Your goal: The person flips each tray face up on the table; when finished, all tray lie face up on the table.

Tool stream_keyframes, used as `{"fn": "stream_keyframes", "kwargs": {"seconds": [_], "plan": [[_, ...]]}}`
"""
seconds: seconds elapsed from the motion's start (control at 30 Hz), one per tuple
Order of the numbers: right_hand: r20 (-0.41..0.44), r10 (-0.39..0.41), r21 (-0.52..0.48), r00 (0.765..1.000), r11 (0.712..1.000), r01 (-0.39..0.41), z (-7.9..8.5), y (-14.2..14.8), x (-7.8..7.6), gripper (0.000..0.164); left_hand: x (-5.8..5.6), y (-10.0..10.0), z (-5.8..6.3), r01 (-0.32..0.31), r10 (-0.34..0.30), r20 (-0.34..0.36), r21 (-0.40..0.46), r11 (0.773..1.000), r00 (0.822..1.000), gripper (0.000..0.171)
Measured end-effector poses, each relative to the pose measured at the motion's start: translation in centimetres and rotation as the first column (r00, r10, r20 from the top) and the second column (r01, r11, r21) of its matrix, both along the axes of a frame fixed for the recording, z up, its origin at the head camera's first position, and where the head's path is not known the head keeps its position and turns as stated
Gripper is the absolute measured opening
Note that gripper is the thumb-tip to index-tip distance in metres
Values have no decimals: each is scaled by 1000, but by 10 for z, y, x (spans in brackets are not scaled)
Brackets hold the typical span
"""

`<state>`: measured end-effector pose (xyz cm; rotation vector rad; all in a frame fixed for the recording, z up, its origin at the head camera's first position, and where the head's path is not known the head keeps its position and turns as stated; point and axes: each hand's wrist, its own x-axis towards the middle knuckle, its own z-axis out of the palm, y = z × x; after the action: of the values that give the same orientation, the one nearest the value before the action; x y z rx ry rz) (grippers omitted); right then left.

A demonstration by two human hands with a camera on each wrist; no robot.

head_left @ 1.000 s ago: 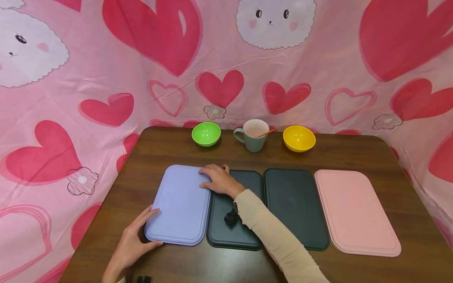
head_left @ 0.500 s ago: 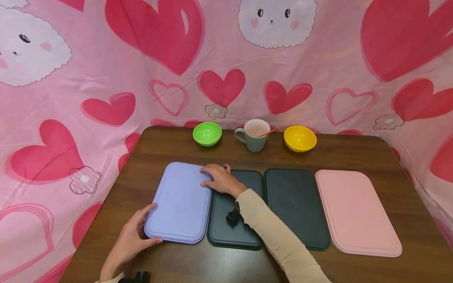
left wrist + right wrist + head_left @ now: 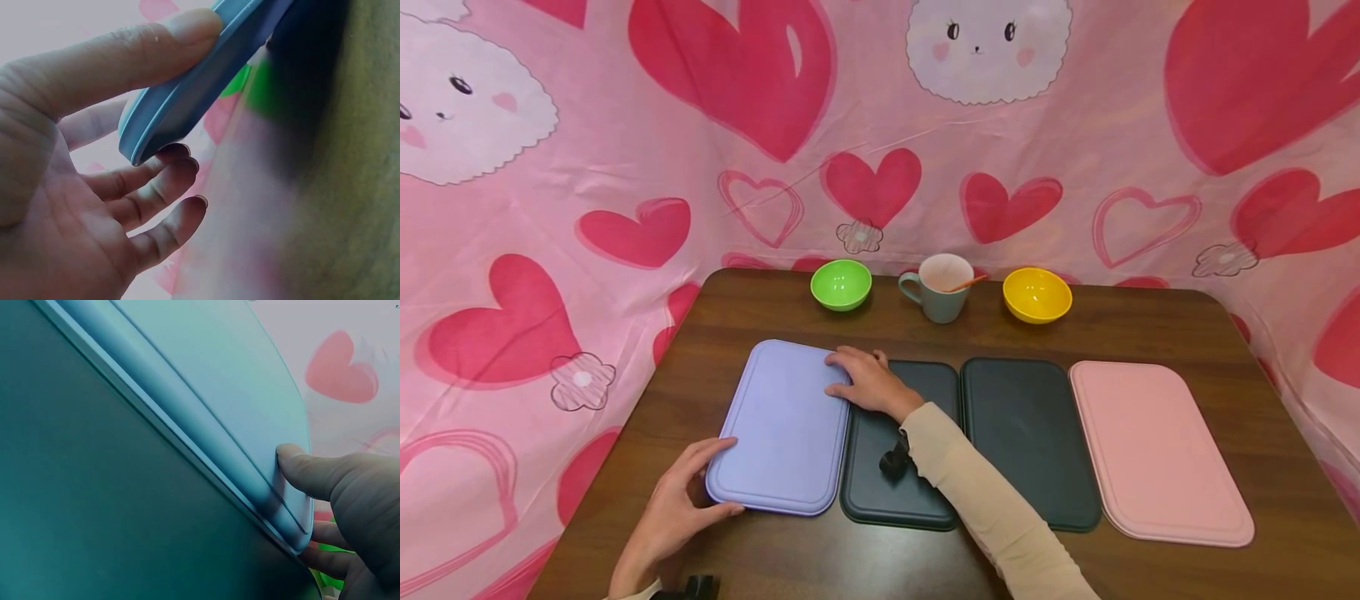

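A flat lavender board (image 3: 782, 425) with rounded corners and a grooved border lies leftmost in a row of similar boards. My left hand (image 3: 673, 500) grips its near left corner, thumb at the near edge and fingers at the left side. In the left wrist view the thumb (image 3: 125, 62) presses the board's edge while several fingers curl beneath. At the far right corner my right hand (image 3: 872, 383) holds the board, its thumb (image 3: 306, 472) on the top face and other fingers round the far edge. A dark green board (image 3: 898, 492) adjoins it, partly covered by the right forearm.
Another dark green board (image 3: 1026, 442) and a pink board (image 3: 1157, 450) continue the row to the right. Along the back of the wooden table (image 3: 760, 312) stand a green bowl (image 3: 841, 285), a mug (image 3: 942, 300) with an orange stick in it, and a yellow bowl (image 3: 1037, 296).
The lavender board has shifted slightly away from me, with the left hand moving along at its corner. The right hand keeps nearly the same place; the other boards have not moved.
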<state>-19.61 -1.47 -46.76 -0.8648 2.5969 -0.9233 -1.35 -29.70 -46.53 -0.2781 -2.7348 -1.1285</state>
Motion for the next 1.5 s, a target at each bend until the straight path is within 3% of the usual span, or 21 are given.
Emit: {"fn": "stream_keyframes", "kwargs": {"seconds": [0.37, 1.5], "plan": [[-68, 24, 24, 997, 999, -23, 1, -5, 3, 54, 1, 3, 9, 4, -5, -47, -27, 1000, 999, 83], [-72, 17, -90, 997, 996, -23, 8, -22, 23, 61, 5, 18, 32, -3, -15, -143, -126, 992, 990, 84]]}}
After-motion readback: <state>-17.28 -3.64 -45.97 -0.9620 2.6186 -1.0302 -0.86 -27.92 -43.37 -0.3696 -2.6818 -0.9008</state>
